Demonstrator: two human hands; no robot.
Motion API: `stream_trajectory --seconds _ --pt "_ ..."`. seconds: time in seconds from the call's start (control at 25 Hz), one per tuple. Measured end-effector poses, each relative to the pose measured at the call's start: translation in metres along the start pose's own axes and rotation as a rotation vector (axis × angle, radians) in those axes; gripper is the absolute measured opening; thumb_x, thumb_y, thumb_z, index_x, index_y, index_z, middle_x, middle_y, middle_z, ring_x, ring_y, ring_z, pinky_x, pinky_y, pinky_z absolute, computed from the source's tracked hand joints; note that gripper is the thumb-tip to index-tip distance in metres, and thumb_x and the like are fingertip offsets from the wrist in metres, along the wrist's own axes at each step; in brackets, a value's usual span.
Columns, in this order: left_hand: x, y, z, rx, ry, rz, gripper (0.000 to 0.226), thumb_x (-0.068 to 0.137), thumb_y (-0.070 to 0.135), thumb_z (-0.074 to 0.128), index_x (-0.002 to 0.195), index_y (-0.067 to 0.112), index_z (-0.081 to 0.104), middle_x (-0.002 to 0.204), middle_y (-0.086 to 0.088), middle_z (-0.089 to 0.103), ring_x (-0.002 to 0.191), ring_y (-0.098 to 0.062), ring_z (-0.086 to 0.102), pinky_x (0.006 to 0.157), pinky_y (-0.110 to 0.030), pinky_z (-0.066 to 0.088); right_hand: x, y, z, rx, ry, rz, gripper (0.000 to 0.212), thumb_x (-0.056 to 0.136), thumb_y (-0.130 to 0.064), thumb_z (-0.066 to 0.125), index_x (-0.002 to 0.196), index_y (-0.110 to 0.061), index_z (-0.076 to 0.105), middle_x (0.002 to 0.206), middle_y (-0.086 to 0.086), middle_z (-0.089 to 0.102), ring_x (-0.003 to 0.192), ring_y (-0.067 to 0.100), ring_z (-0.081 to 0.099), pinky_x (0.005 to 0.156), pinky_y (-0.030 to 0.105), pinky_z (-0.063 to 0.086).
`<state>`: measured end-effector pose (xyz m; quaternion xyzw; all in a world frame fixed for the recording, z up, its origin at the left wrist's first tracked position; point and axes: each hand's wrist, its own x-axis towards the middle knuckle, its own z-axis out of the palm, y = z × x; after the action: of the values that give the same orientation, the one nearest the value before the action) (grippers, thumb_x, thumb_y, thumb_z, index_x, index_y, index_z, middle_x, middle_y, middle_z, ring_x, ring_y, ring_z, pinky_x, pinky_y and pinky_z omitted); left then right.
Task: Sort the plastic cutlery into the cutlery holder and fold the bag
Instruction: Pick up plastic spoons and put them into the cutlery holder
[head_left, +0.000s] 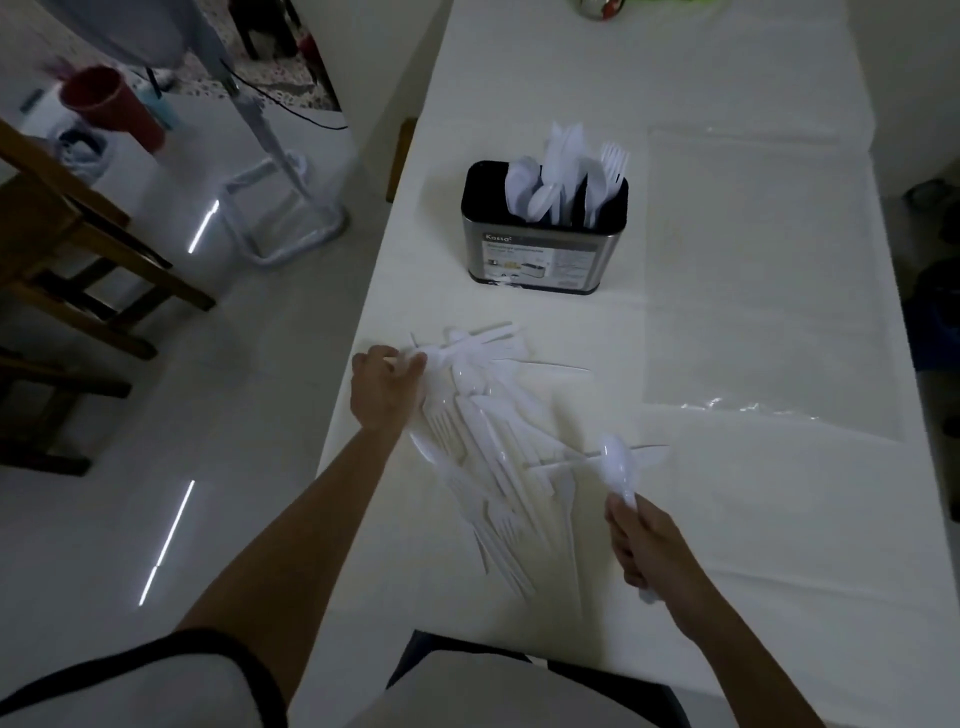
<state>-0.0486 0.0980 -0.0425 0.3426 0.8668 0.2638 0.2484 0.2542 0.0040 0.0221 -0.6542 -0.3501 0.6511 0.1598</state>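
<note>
A loose pile of white plastic cutlery (493, 447) lies on the white table near its left edge. My left hand (384, 387) rests at the pile's far left end, fingers pinched on the handle of a white piece there. My right hand (649, 545) is raised to the right of the pile, closed on the handle of a white plastic spoon (618, 465) whose bowl points up. Farther back stands the black and steel cutlery holder (540, 254), with spoons, knives and forks upright inside. A clear plastic bag (753, 270) lies flat to its right.
The table (727, 519) runs away from me, its left edge close to the pile. Off to the left on the floor stand a wooden chair (67, 244), a white metal stand (280, 208) and a red cup (111, 106).
</note>
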Motion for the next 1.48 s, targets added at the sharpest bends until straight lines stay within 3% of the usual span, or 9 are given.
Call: stream_trajectory --seconds 0.44,0.6,0.72,0.84,1.0,1.08,1.2,1.36,1.48 --pt "0.007 0.010 0.006 0.324 -0.117 0.452 0.028 0.088 0.030 0.060 0.104 0.008 0.065 0.109 -0.016 0.055 0.098 -0.034 0.054 0.077 -0.039 0.043 -0.005 0.000 0.025 -0.001 0.087 -0.067 0.027 0.100 -0.023 0.041 0.078 -0.010 0.051 0.048 -0.008 0.036 0.039 0.005 0.027 0.039 0.020 0.022" --pt "-0.001 0.016 -0.005 -0.065 -0.111 0.592 0.060 0.085 0.063 0.033 0.084 0.010 0.060 0.079 -0.003 0.062 0.071 -0.013 0.056 0.065 -0.027 0.041 -0.001 -0.012 0.026 -0.023 0.116 -0.110 0.024 0.099 -0.023 0.042 0.082 -0.011 0.053 0.047 -0.011 0.038 0.039 0.004 0.028 0.040 0.020 0.024" --pt "-0.014 0.032 -0.018 -0.365 -0.121 0.626 0.033 0.087 0.042 0.053 0.089 0.012 0.063 0.084 0.007 0.061 0.078 0.003 0.056 0.069 -0.012 0.041 0.003 -0.032 0.018 0.024 0.124 -0.151 0.021 0.099 -0.023 0.043 0.088 -0.010 0.055 0.051 -0.011 0.035 0.040 0.004 0.027 0.039 0.018 0.021" --pt "-0.034 0.059 -0.035 -0.404 -0.126 0.661 0.014 0.089 0.030 0.057 0.097 0.019 0.060 0.095 0.015 0.057 0.088 0.009 0.055 0.068 -0.006 0.039 0.006 -0.059 0.006 0.018 0.135 -0.247 0.021 0.099 -0.021 0.041 0.088 -0.014 0.057 0.060 -0.004 0.038 0.047 0.006 0.031 0.045 0.020 0.023" --pt "-0.059 0.087 -0.051 -0.337 -0.542 0.624 0.024 0.089 0.046 0.046 0.105 0.028 0.046 0.098 0.011 0.055 0.072 0.002 0.053 0.066 -0.012 0.043 0.013 -0.083 0.001 -0.102 0.107 -0.383 0.024 0.100 -0.016 0.035 0.088 -0.016 0.056 0.075 -0.004 0.055 0.060 0.008 0.046 0.050 0.015 0.034" --pt "-0.071 0.096 -0.048 -0.325 -0.722 0.547 0.017 0.094 0.031 0.052 0.109 0.036 0.046 0.097 -0.009 0.056 0.071 -0.020 0.051 0.067 -0.028 0.045 0.013 -0.087 0.005 -0.116 0.032 -0.378 0.026 0.101 -0.018 0.034 0.090 -0.012 0.058 0.080 -0.002 0.062 0.064 0.004 0.057 0.059 0.014 0.043" --pt "-0.087 0.104 -0.037 -0.298 -0.806 0.581 0.033 0.094 0.020 0.053 0.124 0.029 0.045 0.098 -0.008 0.056 0.072 -0.017 0.052 0.071 -0.024 0.046 0.006 -0.087 0.016 0.154 -0.190 -0.214 0.029 0.102 -0.021 0.036 0.092 -0.005 0.059 0.069 0.003 0.068 0.059 0.011 0.067 0.059 0.024 0.054" --pt "-0.096 0.112 -0.027 -0.241 -0.843 0.618 0.056 0.085 0.041 0.053 0.134 0.017 0.041 0.119 0.001 0.057 0.106 -0.008 0.056 0.091 -0.018 0.045 -0.001 -0.074 0.022 0.277 -0.366 -0.175 0.041 0.099 -0.044 0.032 0.099 -0.010 0.054 0.050 -0.002 0.042 0.038 0.009 0.035 0.039 0.017 0.030" --pt "-0.100 0.115 -0.019 -0.223 -0.823 0.611 0.044 0.089 0.020 0.058 0.131 0.015 0.045 0.124 -0.004 0.054 0.104 -0.013 0.055 0.081 -0.011 0.046 -0.004 -0.068 0.017 0.251 -0.383 -0.202 0.040 0.097 -0.047 0.032 0.096 -0.011 0.049 0.055 -0.003 0.032 0.041 0.008 0.023 0.041 0.018 0.022"
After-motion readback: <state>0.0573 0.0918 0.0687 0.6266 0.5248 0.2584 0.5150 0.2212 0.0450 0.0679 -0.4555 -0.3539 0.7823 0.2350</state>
